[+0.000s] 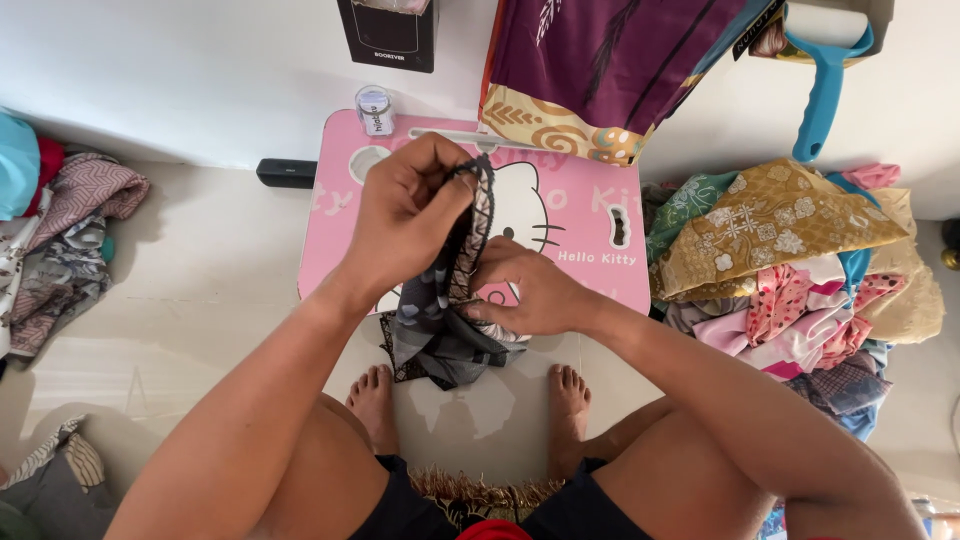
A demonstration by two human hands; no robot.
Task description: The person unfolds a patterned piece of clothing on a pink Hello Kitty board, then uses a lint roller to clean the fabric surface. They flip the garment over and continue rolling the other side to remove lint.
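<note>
Head view: both hands grip a dark grey patterned cloth [445,300] above the pink bench [590,215]; the left hand [405,215] pinches its upper edge, the right hand [520,295] clasps the lower folds.

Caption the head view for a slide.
Both hands, left and right, pinch a grey patterned cloth above a pink table.

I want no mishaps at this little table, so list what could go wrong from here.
1. The grey patterned cloth is pinched only at its edge by the left hand and right hand; its bunched lower part hangs loose and may slip.
2. The small clear jar stands near the back edge of the pink cartoon-print table; a swinging cloth might knock it over.
</note>
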